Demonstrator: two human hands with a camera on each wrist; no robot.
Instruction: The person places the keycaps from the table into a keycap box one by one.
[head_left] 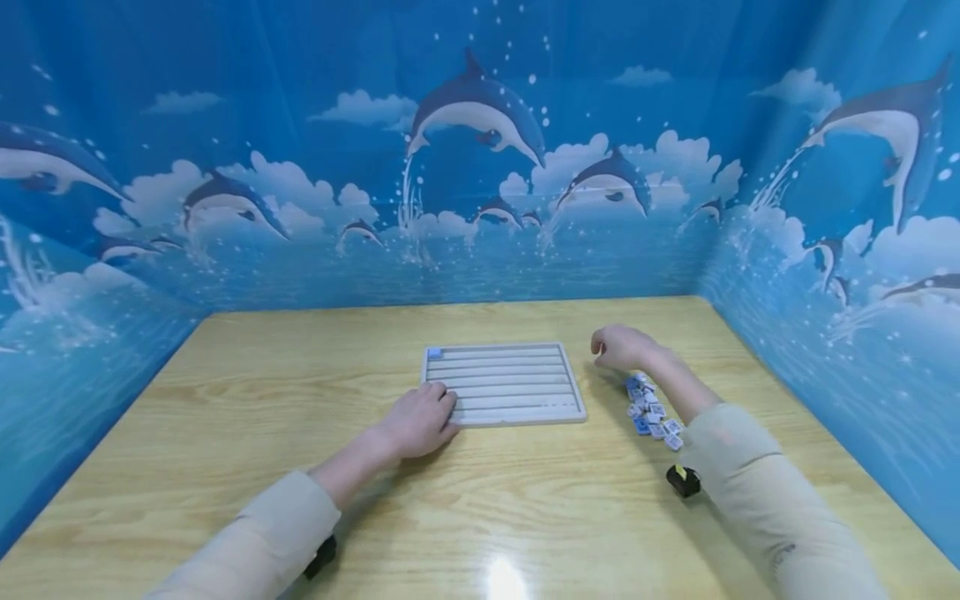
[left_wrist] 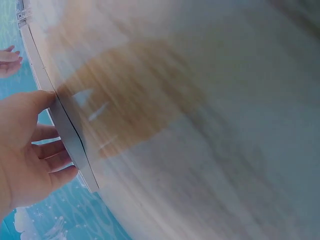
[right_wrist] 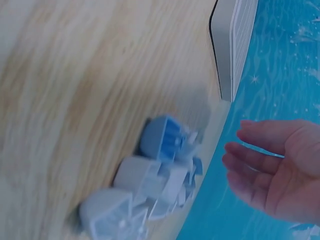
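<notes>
Fingers (left_wrist: 52,148) of the left hand (head_left: 420,421) grip the near left corner of the ridged tray (head_left: 517,380) on my feed, thumb against its edge, the tray lying flat on the worktop (head_left: 487,500). Over on the other side I see the right hand (head_left: 621,347) loosely curled, a gap between thumb and fingertips, and I can make out nothing in its hold; it hangs just beyond the pile of key caps (head_left: 654,410), apart from the tray. Those caps, white and blue, lie bunched to the right of the tray, some showing hollow undersides. One blue cap (head_left: 435,353) sits in the tray's far left corner. Pale sleeves (head_left: 750,467) cover the forearms, and a dolphin-print curtain (head_left: 300,100) closes the back and both sides.
</notes>
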